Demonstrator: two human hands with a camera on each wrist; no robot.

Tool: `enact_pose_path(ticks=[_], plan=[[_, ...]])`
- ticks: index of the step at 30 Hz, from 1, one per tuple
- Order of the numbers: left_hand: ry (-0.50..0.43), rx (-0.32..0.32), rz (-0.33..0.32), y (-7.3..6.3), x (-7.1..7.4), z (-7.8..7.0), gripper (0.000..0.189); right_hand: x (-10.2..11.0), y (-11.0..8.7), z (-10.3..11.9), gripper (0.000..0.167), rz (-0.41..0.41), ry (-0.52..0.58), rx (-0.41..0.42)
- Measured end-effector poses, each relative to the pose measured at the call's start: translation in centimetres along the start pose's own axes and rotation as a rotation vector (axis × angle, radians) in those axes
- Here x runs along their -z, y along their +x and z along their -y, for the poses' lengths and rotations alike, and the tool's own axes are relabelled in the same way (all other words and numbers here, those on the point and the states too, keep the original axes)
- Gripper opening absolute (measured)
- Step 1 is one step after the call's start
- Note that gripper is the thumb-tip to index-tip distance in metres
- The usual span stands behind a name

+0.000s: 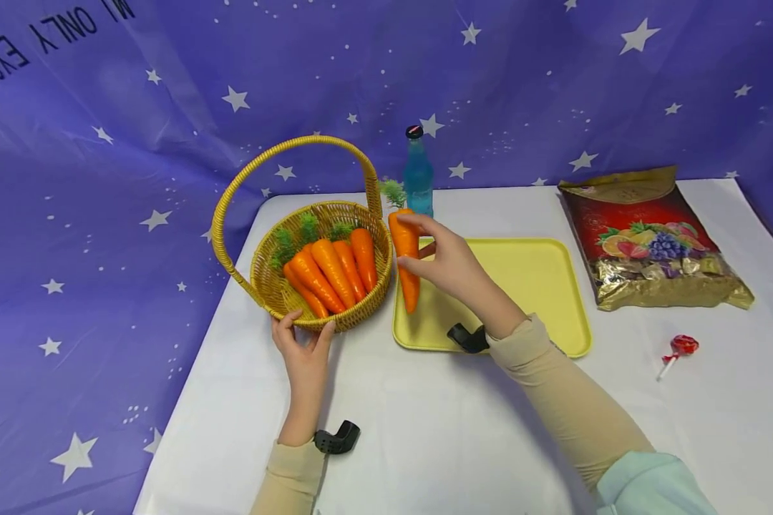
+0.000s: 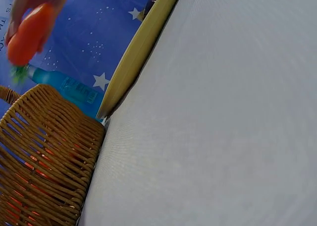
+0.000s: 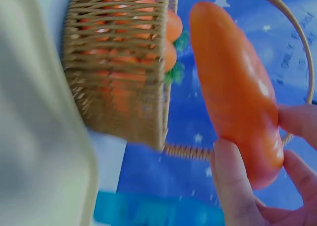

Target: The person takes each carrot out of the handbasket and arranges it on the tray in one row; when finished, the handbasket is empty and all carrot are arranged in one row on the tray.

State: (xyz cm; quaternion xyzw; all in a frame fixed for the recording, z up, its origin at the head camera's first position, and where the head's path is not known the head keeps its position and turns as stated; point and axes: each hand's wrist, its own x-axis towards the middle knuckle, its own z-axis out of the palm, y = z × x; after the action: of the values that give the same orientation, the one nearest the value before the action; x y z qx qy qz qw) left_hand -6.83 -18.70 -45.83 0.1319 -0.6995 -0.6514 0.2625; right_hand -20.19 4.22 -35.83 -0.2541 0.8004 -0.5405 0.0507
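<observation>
My right hand [image 1: 444, 257] holds an orange carrot [image 1: 404, 250] with a green leafy top, pinched between thumb and fingers. It is in the air beside the basket's right rim, above the left end of a yellow tray [image 1: 522, 286]. In the right wrist view the carrot [image 3: 237, 92] fills much of the right half. My left hand [image 1: 303, 350] holds the near rim of the yellow wicker basket [image 1: 260, 268], its fingertips at the rim. Several carrots [image 1: 331, 272] lie side by side in the basket, tops toward the back. The left wrist view does not show the left hand's fingers.
A blue bottle [image 1: 419, 175] with a dark cap stands behind the tray. On the right lie a red and gold candy bag [image 1: 650, 243] and a red lollipop [image 1: 683, 345]. The basket's tall handle [image 1: 312, 139] arches upward. A starry purple cloth [image 1: 522, 93] hangs behind the white table.
</observation>
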Motion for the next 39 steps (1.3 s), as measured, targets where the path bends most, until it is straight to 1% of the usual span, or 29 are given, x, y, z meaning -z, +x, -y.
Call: enact_pose_path(ticks=[3,6,8,12,15,19,23,26,30,32,34,36,39], plan=[[0.006,0.000,-0.012,0.3,0.3,0.9,0.056,0.8,-1.1,-1.1,0.060,-0.005,0.005,-0.041],[0.003,0.007,-0.023,0.4,0.5,1.1,0.057,0.8,-1.7,-2.5,0.061,-0.007,0.015,-0.099],[0.001,0.007,-0.025,0.4,0.6,1.2,0.056,0.3,-1.8,-3.6,0.061,-0.003,0.038,-0.148],[-0.004,0.007,-0.028,0.4,0.8,1.3,0.056,-1.6,-1.8,-5.6,0.061,0.007,0.104,-0.237],[-0.009,0.006,-0.025,0.4,0.8,1.4,0.056,-2.9,-1.8,-6.6,0.061,0.009,0.112,-0.274],[-0.029,0.008,-0.018,0.2,0.6,1.0,0.055,-4.1,-1.6,-7.2,0.060,0.004,0.042,-0.280],[-0.056,0.001,-0.001,-0.2,0.2,-0.4,0.052,-4.7,-1.3,-7.2,0.060,0.001,-0.054,-0.269],[-0.068,-0.010,0.008,-0.3,0.0,-1.0,0.052,-5.0,-1.1,-7.2,0.059,-0.003,-0.089,-0.266],[-0.045,-0.011,0.004,-0.2,0.1,0.0,0.055,-5.3,-0.9,-6.9,0.058,-0.016,-0.116,-0.270],[-0.036,-0.014,-0.002,-0.1,0.2,0.7,0.055,-5.4,-0.8,-6.8,0.058,-0.020,-0.149,-0.276],[-0.035,-0.013,-0.002,0.0,0.3,1.1,0.055,-5.6,-0.7,-6.6,0.058,-0.016,-0.196,-0.284],[-0.049,-0.014,0.003,-0.1,0.2,0.5,0.055,-5.7,-0.7,-6.6,0.057,-0.011,-0.243,-0.290],[-0.056,-0.009,0.007,-0.1,0.0,0.3,0.054,-5.7,-0.7,-6.5,0.056,0.005,-0.289,-0.296]])
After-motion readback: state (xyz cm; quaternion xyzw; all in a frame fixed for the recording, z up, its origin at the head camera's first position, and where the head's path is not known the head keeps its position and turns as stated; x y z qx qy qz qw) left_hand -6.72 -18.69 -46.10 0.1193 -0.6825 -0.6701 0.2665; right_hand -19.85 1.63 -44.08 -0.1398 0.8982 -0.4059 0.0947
